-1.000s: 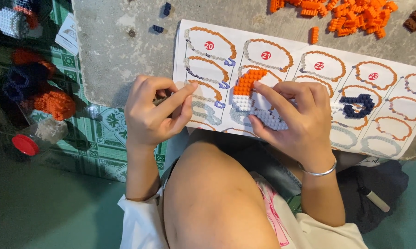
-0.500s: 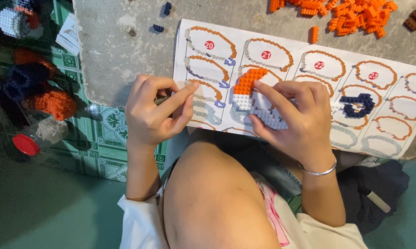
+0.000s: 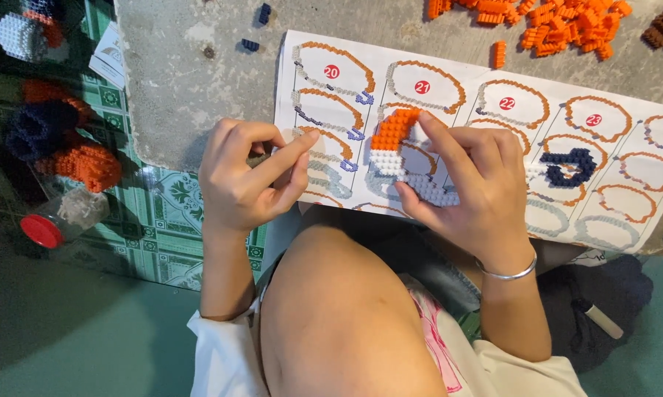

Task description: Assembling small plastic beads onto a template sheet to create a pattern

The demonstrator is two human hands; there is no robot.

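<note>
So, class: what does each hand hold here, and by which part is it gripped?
The right hand holds a curved orange, white and lilac brick piece by its lower lilac end. The left hand pinches something small at its fingertips; what it is cannot be told.

Light was soft and even over the grey counter [image 3: 191, 88], brightest on the white instruction sheet [image 3: 493, 81], with no hard glare. The floor [image 3: 66, 331] beyond the counter's near left corner lay dim and shadowed. Focus was sharp centrally; the hands cast only faint shadows. Slight softness blurred the far left edge.
</note>
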